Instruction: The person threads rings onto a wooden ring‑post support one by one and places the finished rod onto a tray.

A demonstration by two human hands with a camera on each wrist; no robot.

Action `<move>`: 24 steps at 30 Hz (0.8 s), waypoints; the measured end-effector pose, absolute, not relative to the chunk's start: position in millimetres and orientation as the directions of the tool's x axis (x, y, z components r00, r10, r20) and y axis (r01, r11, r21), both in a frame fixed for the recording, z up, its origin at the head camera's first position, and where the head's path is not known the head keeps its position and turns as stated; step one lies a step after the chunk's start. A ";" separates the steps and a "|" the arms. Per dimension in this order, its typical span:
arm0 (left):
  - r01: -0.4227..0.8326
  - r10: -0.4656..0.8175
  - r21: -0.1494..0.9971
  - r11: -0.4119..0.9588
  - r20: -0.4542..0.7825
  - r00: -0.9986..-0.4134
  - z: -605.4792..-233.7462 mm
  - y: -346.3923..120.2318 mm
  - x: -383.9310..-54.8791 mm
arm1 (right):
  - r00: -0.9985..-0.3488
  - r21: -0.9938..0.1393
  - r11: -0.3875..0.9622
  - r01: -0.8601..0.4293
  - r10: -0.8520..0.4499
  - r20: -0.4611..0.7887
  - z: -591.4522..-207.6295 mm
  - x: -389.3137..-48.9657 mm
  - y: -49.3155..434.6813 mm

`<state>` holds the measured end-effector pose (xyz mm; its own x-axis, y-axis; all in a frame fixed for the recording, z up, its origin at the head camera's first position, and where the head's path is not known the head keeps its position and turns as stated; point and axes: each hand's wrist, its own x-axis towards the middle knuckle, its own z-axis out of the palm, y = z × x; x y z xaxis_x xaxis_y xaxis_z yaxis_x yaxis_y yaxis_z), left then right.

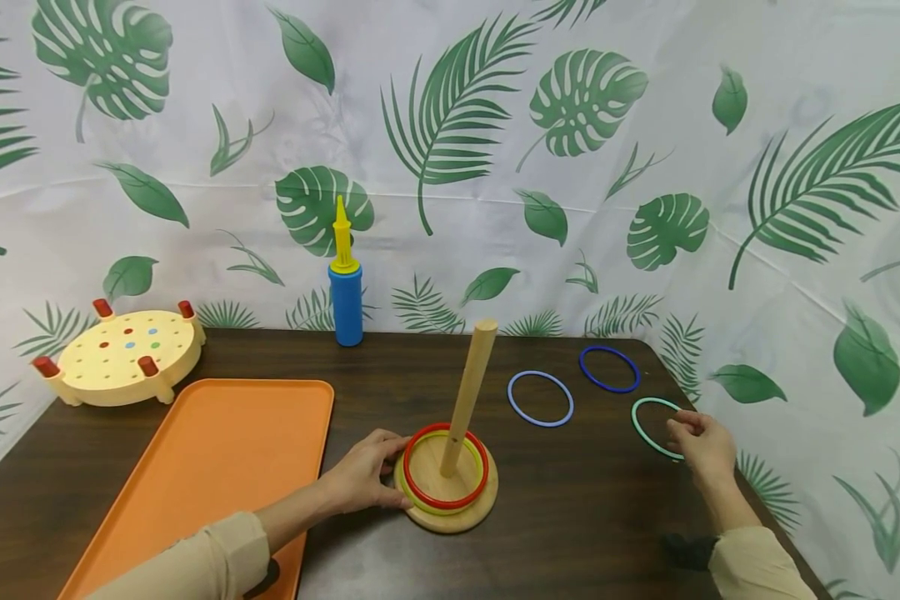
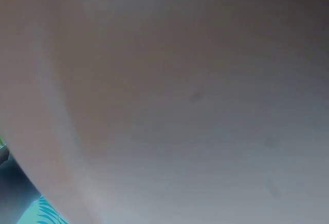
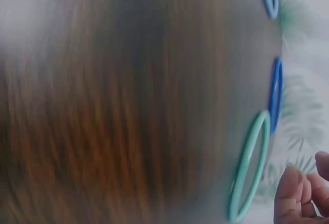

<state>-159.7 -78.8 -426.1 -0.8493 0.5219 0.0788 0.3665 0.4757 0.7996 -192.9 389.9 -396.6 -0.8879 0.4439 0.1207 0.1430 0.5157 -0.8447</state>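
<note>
My left hand (image 1: 363, 473) holds the left edge of a wooden ring toss stand (image 1: 468, 392), thumb at the front and fingers behind. Around the post's foot lie a red ring (image 1: 487, 477) and a yellow ring (image 1: 412, 497). At the right, my right hand (image 1: 705, 450) is over the near side of a mint green ring (image 1: 640, 427). In the right wrist view a gap shows between its bent fingers (image 3: 289, 185) and the green ring (image 3: 240, 178). The left wrist view is blurred and shows no held thing.
A light blue ring (image 1: 517, 406) and a dark blue ring (image 1: 610, 388) lie behind the green one. An orange tray (image 1: 232, 450) covers the table's left. Beyond it stand a cream pegboard (image 1: 123, 375) with red-tipped legs and a blue and yellow hand pump (image 1: 347, 304). A leaf-print cloth hangs behind.
</note>
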 end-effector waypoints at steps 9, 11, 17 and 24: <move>0.367 0.524 0.805 0.466 0.083 -0.847 -425.3 -78.9 -159.9 | -0.830 -0.798 0.554 0.236 0.542 0.130 -407.6 -192.5 420.1; 0.358 0.523 0.811 0.463 0.077 -0.849 -424.3 -78.8 -159.4 | -0.816 -0.768 0.584 0.263 0.560 0.146 -408.2 -192.2 422.4; 0.360 0.523 0.809 0.466 0.076 -0.849 -423.9 -79.1 -159.3 | -0.799 -0.726 0.614 0.310 0.582 0.151 -409.5 -192.7 426.8; 0.375 0.526 0.798 0.471 0.087 -0.846 -425.6 -79.1 -159.7 | -0.809 -0.707 0.619 0.341 0.577 0.115 -411.4 -195.6 431.2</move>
<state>-159.7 -79.1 -425.6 -0.8460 0.5261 0.0869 0.3751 0.4713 0.7982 -195.6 431.2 -411.4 -0.8088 0.5768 0.1149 0.3414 0.6195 -0.7069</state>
